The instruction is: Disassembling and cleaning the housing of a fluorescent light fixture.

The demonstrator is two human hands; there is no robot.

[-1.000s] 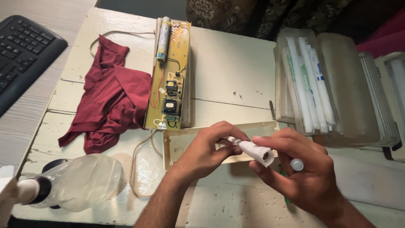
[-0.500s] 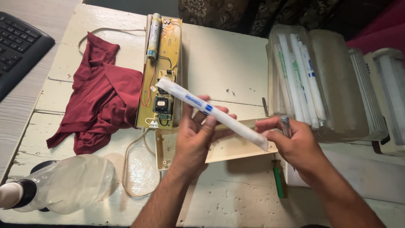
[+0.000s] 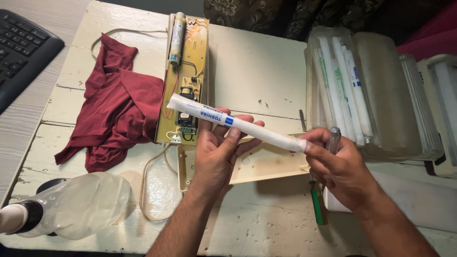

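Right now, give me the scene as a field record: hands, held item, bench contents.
left hand: supports a white tube from below, thumb on top
right hand: pinches the tube's right end, also holds a small clear-handled tool
tube pose: tilted, its left end higher, above the yellow circuit board
bench left: dark red cloth, clear plastic bottle lying down, black keyboard
bench right: clear case holding more white tubes
under hands: cream housing, green-handled screwdriver

White paper tube sleeve [image 3: 238, 124], blue label; possibly more sleeves [image 3: 340, 90] right.
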